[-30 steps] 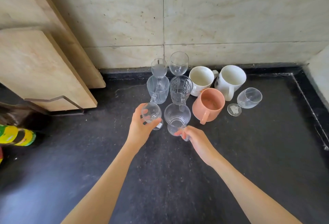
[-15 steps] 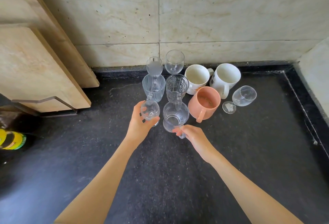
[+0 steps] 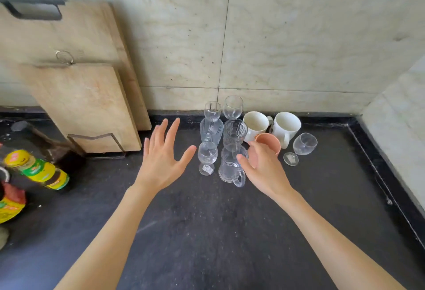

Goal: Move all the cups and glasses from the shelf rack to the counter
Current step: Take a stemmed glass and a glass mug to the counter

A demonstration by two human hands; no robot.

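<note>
Several cups and glasses stand clustered on the black counter [image 3: 207,232] near the back wall. A small stemmed glass [image 3: 207,157] stands upright just right of my left hand [image 3: 163,160], which is open with fingers spread and holds nothing. A clear glass mug [image 3: 230,167] with its handle toward me stands beside it. My right hand [image 3: 264,167] hovers open just right of the mug, partly covering a pink mug [image 3: 269,143]. Behind are two white mugs [image 3: 285,126], tall glasses [image 3: 234,132] and a wine glass [image 3: 303,144] at the right.
Two wooden cutting boards [image 3: 85,103] lean against the wall at the left, the front one in a metal stand. Yellow-and-green labelled bottles [image 3: 34,170] lie at the left edge. The counter's raised rim [image 3: 377,170] runs along the right.
Both hands have let go: the left released the small stemmed glass, the right released the clear mug's handle. Both now stand on the counter, and the hands have opened and drawn back slightly.
</note>
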